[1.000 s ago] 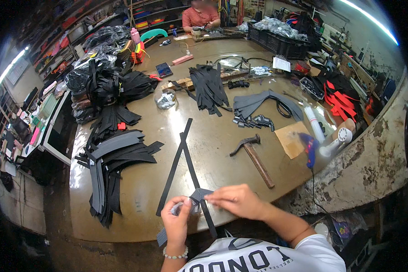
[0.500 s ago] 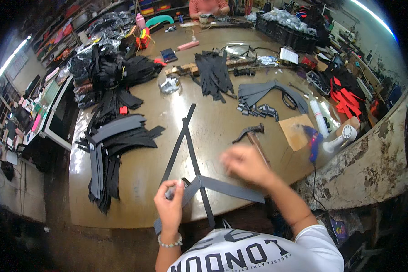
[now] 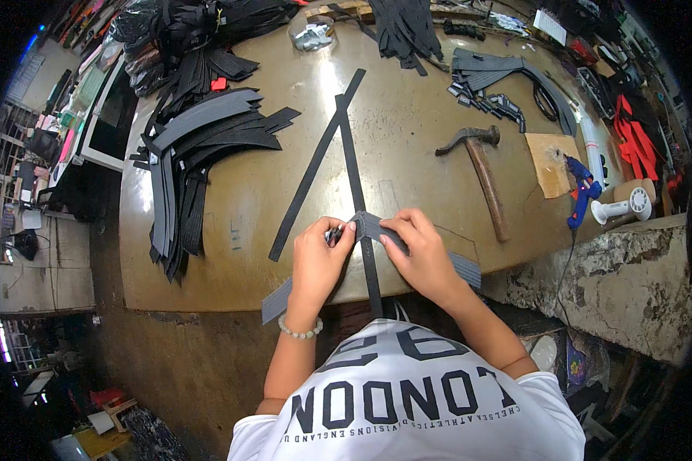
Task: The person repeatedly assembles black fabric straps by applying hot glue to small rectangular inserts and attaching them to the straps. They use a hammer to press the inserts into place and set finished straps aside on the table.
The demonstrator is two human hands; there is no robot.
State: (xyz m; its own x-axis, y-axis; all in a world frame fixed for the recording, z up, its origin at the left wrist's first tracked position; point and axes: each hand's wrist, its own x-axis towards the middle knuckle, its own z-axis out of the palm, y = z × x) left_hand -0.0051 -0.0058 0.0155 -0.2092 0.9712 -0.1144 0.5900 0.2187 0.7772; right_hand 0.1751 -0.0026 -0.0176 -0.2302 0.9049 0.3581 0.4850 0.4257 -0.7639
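Observation:
A bent grey strap (image 3: 371, 227) lies across the table's near edge, its ends spreading left and right. My left hand (image 3: 321, 252) pinches it near the bend, and a small dark piece (image 3: 333, 235) also shows between those fingers, too covered to name. On the other side of the bend, my right hand (image 3: 419, 252) has thumb and fingers closed on the same strap. One black strap (image 3: 351, 160) passes beneath the bend and runs toward my body. Another black strap (image 3: 311, 178) crosses it at the far end, lying flat.
A hammer (image 3: 486, 178) rests to the right. Beyond it are a cardboard piece (image 3: 550, 164), a blue glue gun (image 3: 582, 190) and a white spool (image 3: 624, 209). Grey and black straps (image 3: 207, 123) are piled at left. Small dark pieces (image 3: 487, 106) lie at the far right.
My right hand has come down from above the table onto the grey strap beside the left. The view has tilted lower, so the table's far side has left the picture.

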